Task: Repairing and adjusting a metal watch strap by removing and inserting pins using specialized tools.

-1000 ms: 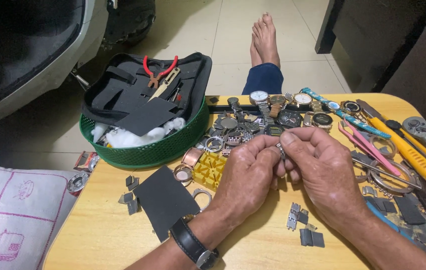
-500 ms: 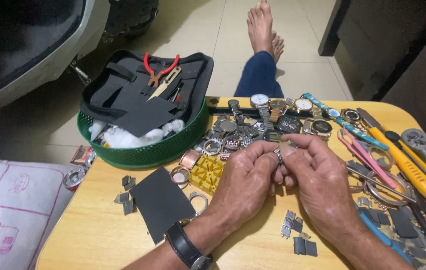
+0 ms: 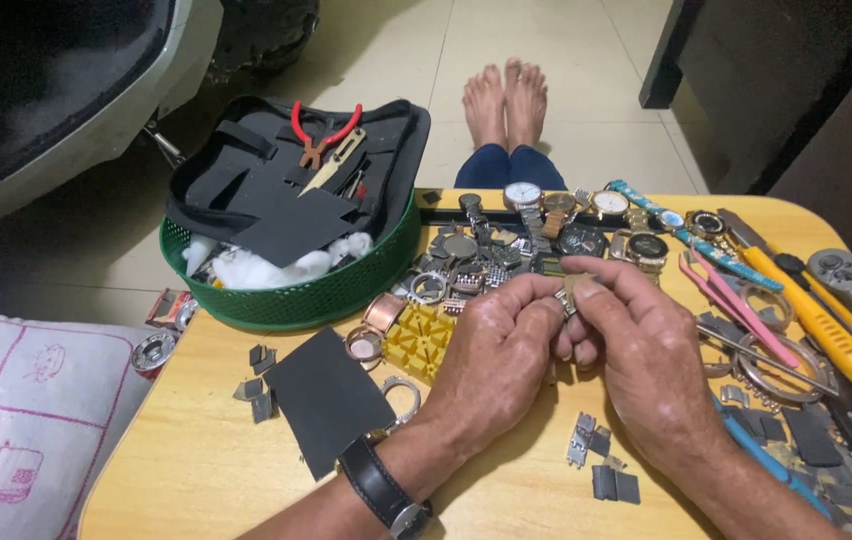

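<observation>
A person is sitting at a round yellow wooden counter (image 3: 196,470), looking down at both hands working together near its middle.

Nearest the viewer, the left forearm is coming in from the near edge, wearing a dark wristwatch (image 3: 383,490). Beside it a flat black square pad (image 3: 326,398) is lying on the wood, and loose grey band links (image 3: 601,465) are scattered by the right wrist.

The left hand (image 3: 491,365) and right hand (image 3: 636,365) are meeting fingertip to fingertip. Both are curled closed, and together they are pinching a small metal watch part (image 3: 571,292), brass and steel in colour. The part is sitting at the very tips of both hands, held above the counter, equally close to each; the right thumb and forefinger are covering most of it, so its long axis cannot be told.

Just left of the hands a yellow plastic holder block (image 3: 424,338) is lying, with copper-coloured rings beside it. Toward the right edge, pink tweezers (image 3: 736,305), a yellow-handled tool (image 3: 816,318) and a wrench (image 3: 846,280) are lying with their lengths running toward the far side.

Beyond the fingertips, a heap of watch cases and a row of wristwatches (image 3: 586,215) are lining the far edge. At the far left edge a green basket (image 3: 296,295) is holding a black tool pouch with red pliers (image 3: 321,135). Past the counter, bare feet (image 3: 504,100) are resting on the tiled floor.
</observation>
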